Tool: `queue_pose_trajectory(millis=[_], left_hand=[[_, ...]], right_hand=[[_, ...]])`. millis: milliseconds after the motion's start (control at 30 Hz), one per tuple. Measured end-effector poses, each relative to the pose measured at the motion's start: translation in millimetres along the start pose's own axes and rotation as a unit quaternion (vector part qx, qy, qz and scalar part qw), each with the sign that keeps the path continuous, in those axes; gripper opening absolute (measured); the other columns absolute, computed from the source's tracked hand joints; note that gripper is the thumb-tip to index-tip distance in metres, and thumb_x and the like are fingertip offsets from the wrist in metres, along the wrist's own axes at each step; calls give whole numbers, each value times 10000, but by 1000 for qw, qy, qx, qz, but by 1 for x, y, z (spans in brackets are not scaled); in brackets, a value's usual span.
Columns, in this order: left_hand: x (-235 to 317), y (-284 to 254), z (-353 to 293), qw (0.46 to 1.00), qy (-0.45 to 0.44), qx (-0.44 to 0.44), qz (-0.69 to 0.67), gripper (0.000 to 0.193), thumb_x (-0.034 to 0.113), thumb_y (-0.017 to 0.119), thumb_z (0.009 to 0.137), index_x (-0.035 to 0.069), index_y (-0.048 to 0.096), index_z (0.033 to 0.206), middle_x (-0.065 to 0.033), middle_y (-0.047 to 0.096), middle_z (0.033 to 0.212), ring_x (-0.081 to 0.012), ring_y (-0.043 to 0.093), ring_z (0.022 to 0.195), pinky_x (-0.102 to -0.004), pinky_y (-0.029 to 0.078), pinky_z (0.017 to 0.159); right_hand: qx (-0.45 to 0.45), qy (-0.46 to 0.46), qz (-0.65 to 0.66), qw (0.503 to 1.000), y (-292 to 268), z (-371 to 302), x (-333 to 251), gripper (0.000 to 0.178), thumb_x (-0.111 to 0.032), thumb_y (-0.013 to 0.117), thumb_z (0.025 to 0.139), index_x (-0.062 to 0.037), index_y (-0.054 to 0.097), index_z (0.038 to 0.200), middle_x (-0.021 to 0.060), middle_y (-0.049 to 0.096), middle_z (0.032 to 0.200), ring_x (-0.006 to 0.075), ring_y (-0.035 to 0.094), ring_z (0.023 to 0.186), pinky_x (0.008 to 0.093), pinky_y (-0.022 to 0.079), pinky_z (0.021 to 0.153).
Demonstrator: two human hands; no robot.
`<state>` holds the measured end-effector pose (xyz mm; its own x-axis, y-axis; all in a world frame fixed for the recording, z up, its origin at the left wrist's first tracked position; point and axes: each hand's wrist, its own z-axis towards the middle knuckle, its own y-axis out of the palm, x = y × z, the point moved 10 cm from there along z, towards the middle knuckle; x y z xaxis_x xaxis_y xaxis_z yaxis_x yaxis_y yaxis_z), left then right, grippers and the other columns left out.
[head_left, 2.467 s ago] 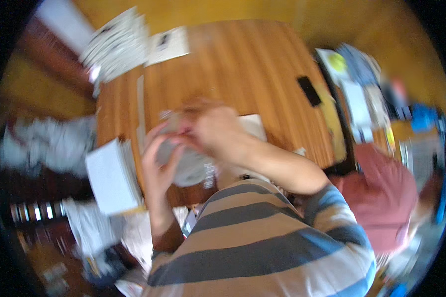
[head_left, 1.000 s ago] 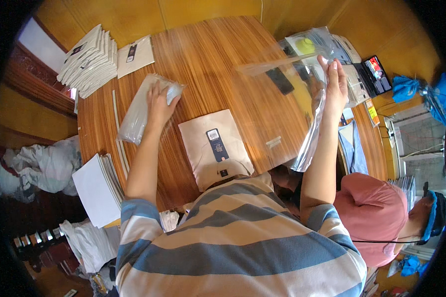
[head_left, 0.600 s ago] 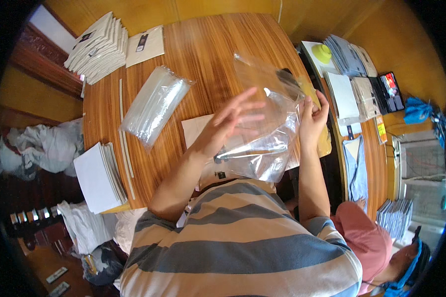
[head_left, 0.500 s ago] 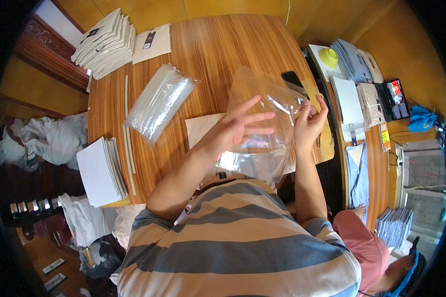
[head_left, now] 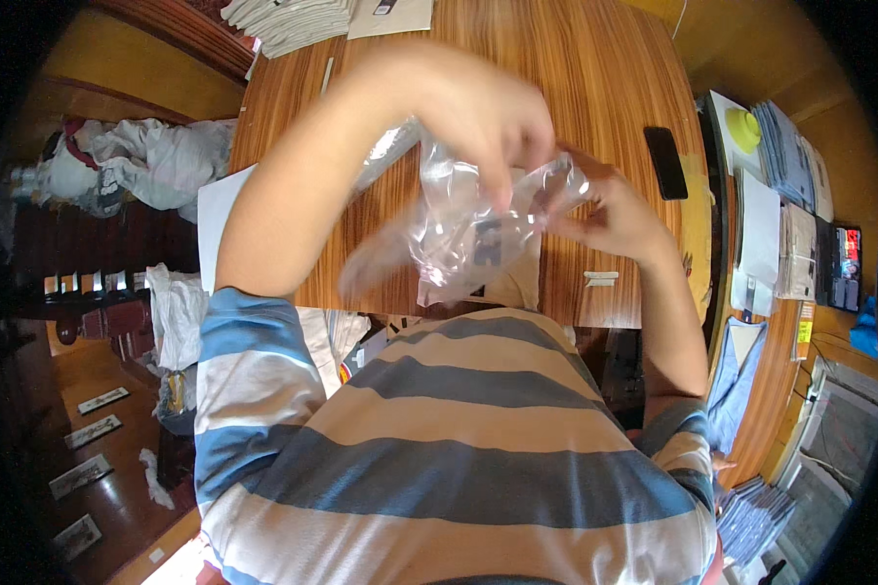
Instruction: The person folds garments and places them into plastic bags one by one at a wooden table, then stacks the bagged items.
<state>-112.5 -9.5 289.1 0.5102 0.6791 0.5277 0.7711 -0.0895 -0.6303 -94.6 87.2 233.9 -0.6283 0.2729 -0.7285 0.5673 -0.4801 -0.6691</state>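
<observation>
In front of my chest a clear plastic bag [head_left: 449,239] hangs crumpled and tilted over the table, its left end smeared by motion. My left hand [head_left: 488,117] reaches over it from above, fingers bent down and closed on the upper part; the fingertips are partly hidden and blurred. At the bag's right corner my right hand [head_left: 610,210] pinches the film between thumb and fingers. Under the bag, at the near table edge, lies a beige folded cloth piece [head_left: 517,278], partly covered. Dark print shows through the film.
A black phone [head_left: 665,162] lies right of my hands. A bundle of clear bags [head_left: 388,151] is mostly behind my left forearm. Stacked beige folded garments [head_left: 293,21] stand at the far left. A side table at right bears folded clothes [head_left: 785,146] and a yellow-green object [head_left: 743,129].
My left hand has gone from spread fingers to bent ones and swung up over the bag. The bag has gone from spread out to crumpled. The view has shifted, too.
</observation>
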Motion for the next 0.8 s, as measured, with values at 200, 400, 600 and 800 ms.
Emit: queue_pose_trajectory(millis=[200,400,600,800], left_hand=[[-184,13,-79,409,229,542,-698,960,820,569,915,62,518,1503,-257,630,1436,-384,620,1324,-519,482,1135],[-148,162,61,570,76,358,-736,848,436,714,1016,20,315,1637,-237,603,1480,-374,654,1300,-515,541,1090],[-185,191,70,598,-52,321,-732,428,238,714,1031,10,619,1381,-192,722,1312,-259,742,1136,-388,616,962],[-226,168,60,600,-47,367,-709,293,205,657,1072,-37,683,1236,-193,765,1208,-253,772,1031,-375,634,891]], right_hand=[[266,110,289,913,-26,-14,68,310,-257,700,1057,33,762,965,89,748,965,152,721,864,262,547,744],[369,248,328,833,-3,-11,132,378,-344,707,1053,-19,707,861,60,702,739,91,528,426,251,387,383],[360,236,308,848,4,-14,158,275,-234,785,997,23,687,985,89,735,858,118,684,717,270,548,526],[234,344,373,829,56,-22,211,259,-190,787,991,51,722,1060,98,753,887,148,724,738,281,604,601]])
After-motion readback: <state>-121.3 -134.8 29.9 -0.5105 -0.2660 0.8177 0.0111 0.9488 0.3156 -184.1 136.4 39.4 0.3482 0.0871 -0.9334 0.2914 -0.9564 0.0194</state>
